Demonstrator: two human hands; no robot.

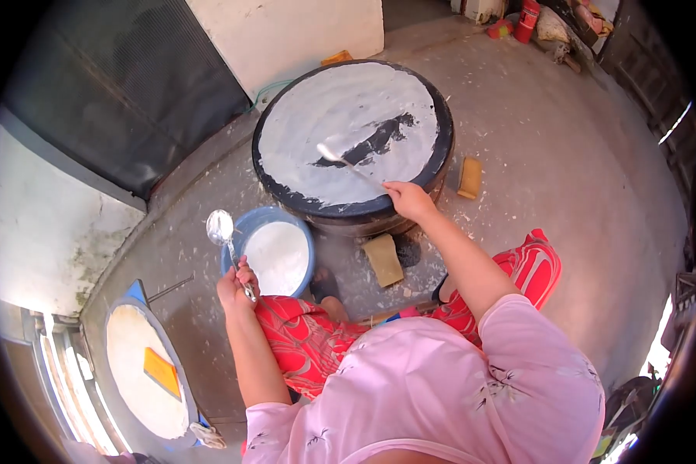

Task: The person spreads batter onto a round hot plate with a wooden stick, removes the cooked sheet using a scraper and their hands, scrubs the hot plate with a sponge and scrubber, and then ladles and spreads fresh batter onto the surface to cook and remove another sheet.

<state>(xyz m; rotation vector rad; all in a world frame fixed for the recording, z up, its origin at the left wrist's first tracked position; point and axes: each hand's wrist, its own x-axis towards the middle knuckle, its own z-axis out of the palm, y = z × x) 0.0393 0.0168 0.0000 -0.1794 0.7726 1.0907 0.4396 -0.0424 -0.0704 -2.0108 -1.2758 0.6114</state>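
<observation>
Head view: my left hand [238, 284] is wrapped round a ladle [220, 226] by the blue basin [267, 213]. My right hand [410, 200] grips a long-handled tool [357, 170] over the white-smeared griddle [444, 138].

Far back, a red cylinder [527, 22] beside a pale bundle [551, 25]; a dark panel [124, 73] beside a white wall [294, 35].

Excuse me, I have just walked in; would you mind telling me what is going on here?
A person is working at a large round griddle. Their right hand holds a spreader over its white coating, which covers most of the top, though a dark streak shows through. Their left hand grips a metal ladle with white residue, near a blue tub that holds more white material.
</observation>
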